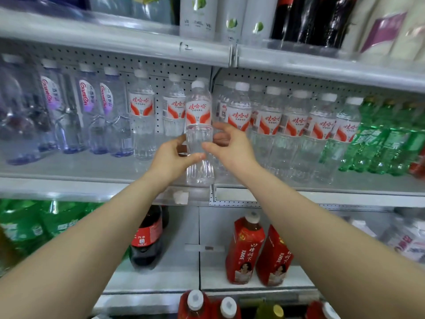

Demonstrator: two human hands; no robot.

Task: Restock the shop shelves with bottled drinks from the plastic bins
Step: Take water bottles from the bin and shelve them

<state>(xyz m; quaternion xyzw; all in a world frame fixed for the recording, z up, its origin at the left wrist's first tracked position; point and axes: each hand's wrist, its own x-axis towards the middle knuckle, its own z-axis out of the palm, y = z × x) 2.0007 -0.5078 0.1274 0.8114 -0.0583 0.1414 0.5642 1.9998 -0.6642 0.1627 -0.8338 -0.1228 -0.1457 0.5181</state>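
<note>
Head view, left hand [171, 158] and right hand [231, 147] both grasping upright water bottle [199, 111], over middle shelf [80, 184] front edge, matching bottles [239, 116] behind.

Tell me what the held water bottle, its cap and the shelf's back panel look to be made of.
The water bottle looks like clear, glossy plastic: the shelf shows through its ribbed wall. Its cap is likely opaque white plastic, though it is blurred. The back panel is probably light-grey painted sheet metal, punched with regular rows of holes.
</note>
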